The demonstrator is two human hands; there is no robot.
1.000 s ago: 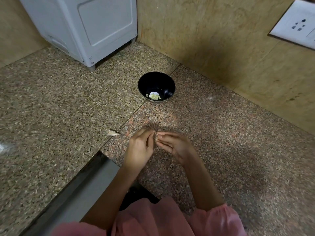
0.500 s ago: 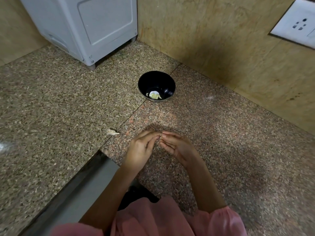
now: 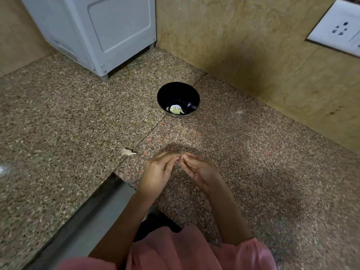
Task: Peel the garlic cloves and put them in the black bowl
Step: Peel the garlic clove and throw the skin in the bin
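**Granite desk corner, peeling under way**

Speckled desk (image 3: 58,133), tiled wall behind. Black bowl (image 3: 165,94) sits well beyond the hands, pale peeled garlic (image 3: 176,110) in it.

Risk: the garlic clove (image 3: 182,156) is tiny and slick, so a hard pull on the skin could flick it onto the desk.

Grip: left hand (image 3: 157,172) and right hand (image 3: 202,172) meet fingertip to fingertip, pinched together on the clove, which is mostly hidden.
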